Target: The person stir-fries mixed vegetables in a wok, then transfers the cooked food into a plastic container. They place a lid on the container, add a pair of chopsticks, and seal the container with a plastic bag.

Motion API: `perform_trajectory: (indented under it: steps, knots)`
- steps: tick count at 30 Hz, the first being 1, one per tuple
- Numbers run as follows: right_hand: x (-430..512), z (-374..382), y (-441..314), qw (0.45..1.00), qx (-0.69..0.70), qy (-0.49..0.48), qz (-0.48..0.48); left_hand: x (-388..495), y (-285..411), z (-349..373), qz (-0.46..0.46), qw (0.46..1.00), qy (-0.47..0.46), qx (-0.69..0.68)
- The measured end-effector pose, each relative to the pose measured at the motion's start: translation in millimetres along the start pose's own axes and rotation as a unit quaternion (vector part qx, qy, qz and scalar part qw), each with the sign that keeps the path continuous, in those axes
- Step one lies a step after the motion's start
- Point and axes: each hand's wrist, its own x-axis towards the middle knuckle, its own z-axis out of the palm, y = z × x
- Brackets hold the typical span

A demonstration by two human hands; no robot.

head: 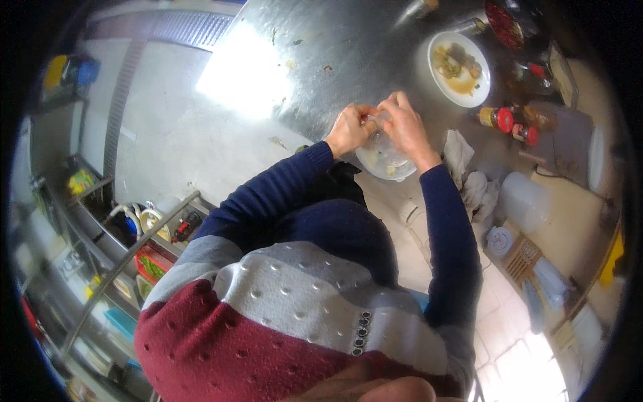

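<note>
Both hands are close together over a round translucent plastic bowl (387, 163) near the edge of a metal table (346, 55). My left hand (350, 128) has its fingers bent against a small, clear, filmy thing at the bowl's far side. My right hand (403, 123) pinches at the same spot, its fingertips almost touching those of the left. What exactly the fingertips grip is too small to tell. Some pale and greenish bits show inside the bowl. Beyond my right hand, a white plate (485, 93) holds food in brown sauce.
Red-lidded jars (497, 119) stand to the right of the plate. Crumpled white cloths (458, 153) and a translucent plastic container (525, 201) are right of my forearm. Food scraps dot the metal table. At left, a metal-framed rack (130, 256) holds a red tray (150, 264) of greens.
</note>
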Motion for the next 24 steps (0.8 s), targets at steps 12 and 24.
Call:
perform_trajectory:
  steps: [12,24]
  knots:
    - [-63.6,-95.1,-25.5,0.994,-0.076,0.028,0.069,-8.3,-11.3,-12.3,0.044,0.994,-0.084,0.061]
    - [-297.2,-216.0,225.8,0.743,-0.438,0.276,0.425,-10.9,-17.1,-20.7,-0.128,0.98,-0.112,-0.101]
